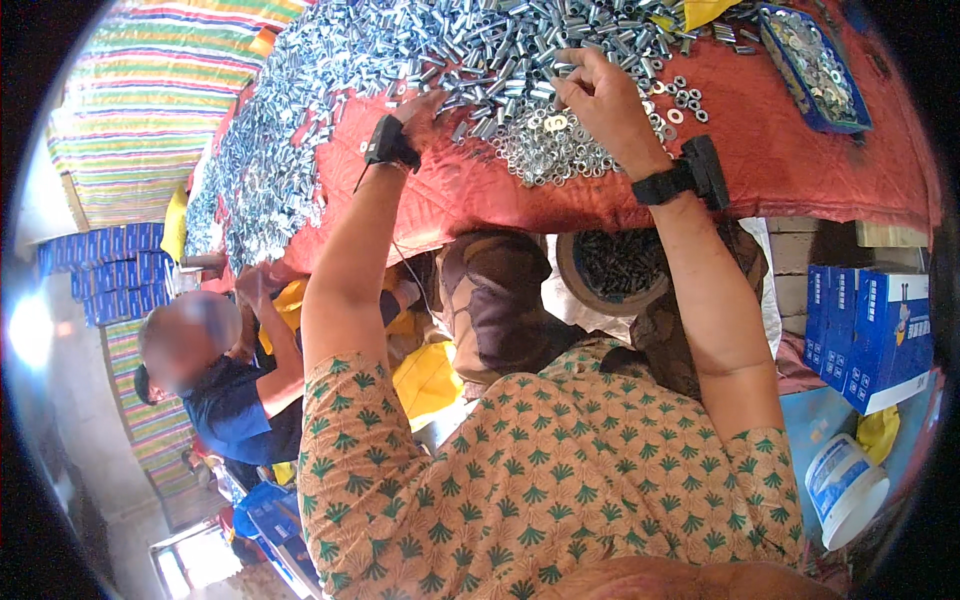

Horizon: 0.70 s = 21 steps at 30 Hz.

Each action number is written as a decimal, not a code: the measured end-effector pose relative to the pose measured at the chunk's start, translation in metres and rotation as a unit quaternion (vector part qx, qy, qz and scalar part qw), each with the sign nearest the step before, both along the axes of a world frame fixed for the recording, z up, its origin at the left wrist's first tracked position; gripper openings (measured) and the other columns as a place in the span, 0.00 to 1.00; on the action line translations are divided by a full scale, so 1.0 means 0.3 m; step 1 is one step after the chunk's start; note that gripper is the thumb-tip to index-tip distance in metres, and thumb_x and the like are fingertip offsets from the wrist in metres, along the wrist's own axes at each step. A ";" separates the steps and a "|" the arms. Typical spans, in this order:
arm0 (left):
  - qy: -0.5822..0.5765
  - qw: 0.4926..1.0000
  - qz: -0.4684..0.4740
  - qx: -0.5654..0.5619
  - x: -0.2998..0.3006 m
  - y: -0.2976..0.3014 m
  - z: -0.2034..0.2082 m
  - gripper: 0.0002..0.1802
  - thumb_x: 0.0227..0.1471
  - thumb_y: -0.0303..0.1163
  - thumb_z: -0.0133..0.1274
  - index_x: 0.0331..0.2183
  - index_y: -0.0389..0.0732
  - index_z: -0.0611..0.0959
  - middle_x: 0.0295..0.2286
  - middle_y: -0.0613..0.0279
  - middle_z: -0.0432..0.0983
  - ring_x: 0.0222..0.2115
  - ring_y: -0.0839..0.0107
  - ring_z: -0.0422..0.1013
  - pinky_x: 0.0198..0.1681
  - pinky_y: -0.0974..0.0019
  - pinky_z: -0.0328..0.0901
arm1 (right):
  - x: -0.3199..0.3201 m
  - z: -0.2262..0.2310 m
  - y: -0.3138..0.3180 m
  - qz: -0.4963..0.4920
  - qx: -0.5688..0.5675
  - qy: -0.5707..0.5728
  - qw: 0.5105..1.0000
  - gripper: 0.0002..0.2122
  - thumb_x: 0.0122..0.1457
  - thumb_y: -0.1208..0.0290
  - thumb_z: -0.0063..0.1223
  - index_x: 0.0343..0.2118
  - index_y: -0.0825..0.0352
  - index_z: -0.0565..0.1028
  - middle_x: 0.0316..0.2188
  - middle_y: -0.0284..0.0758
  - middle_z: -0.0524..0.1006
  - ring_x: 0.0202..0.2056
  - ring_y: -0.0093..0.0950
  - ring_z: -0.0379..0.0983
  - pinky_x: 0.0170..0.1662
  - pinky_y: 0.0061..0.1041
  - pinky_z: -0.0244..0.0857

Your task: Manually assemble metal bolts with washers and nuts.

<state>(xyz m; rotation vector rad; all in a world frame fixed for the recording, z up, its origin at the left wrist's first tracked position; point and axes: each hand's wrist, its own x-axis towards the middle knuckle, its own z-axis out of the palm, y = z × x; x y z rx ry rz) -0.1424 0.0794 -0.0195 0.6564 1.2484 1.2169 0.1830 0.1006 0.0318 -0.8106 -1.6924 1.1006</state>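
Observation:
A big heap of silvery metal sleeves (500,50) lies spread over the red cloth (400,205). My left hand (422,110) is low over the cloth at the heap's near edge; its fingers are blurred and I cannot make out whether they hold anything. My right hand (605,105) is above a pile of metal nuts and rings (545,150), beside the sleeves. Its thumb and forefinger are apart, and nothing shows between them. Loose nuts (688,98) and a few flat washers (675,116) lie to its right. Each wrist wears a black strapped device.
A blue tray (843,122) of washers stands at the far right. Below the table edge is a round container (572,262) of dark bolt-like parts. Blue boxes (868,320) and a white bucket (848,490) are at right. Another person (235,400) works at left.

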 end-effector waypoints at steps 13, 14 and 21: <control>0.009 0.999 0.041 -0.028 0.097 -0.171 0.095 0.08 0.52 0.33 0.53 0.33 0.40 0.76 0.20 0.71 0.69 0.16 0.83 0.59 0.14 0.79 0.50 | 0.122 0.030 0.076 -0.055 -0.159 0.277 0.946 0.14 0.57 0.71 0.50 0.44 0.72 0.68 0.26 0.34 0.76 0.27 0.22 0.74 0.29 0.18 0.65; 0.008 0.999 0.040 -0.025 0.114 -0.160 0.086 0.08 0.52 0.33 0.53 0.33 0.40 0.76 0.20 0.71 0.69 0.16 0.83 0.59 0.14 0.79 0.50 | 0.125 0.035 0.079 -0.055 -0.156 0.277 0.947 0.14 0.57 0.71 0.50 0.44 0.72 0.68 0.26 0.34 0.76 0.27 0.22 0.74 0.29 0.18 0.65; 0.508 0.861 -0.025 0.010 0.250 -0.032 0.011 0.20 0.45 0.40 0.59 0.35 0.33 0.78 0.23 0.61 0.76 0.23 0.70 0.71 0.26 0.64 0.67 | 0.170 0.029 0.123 -0.126 -0.179 0.350 0.911 0.12 0.57 0.73 0.48 0.43 0.72 0.68 0.26 0.33 0.77 0.28 0.23 0.75 0.30 0.20 0.64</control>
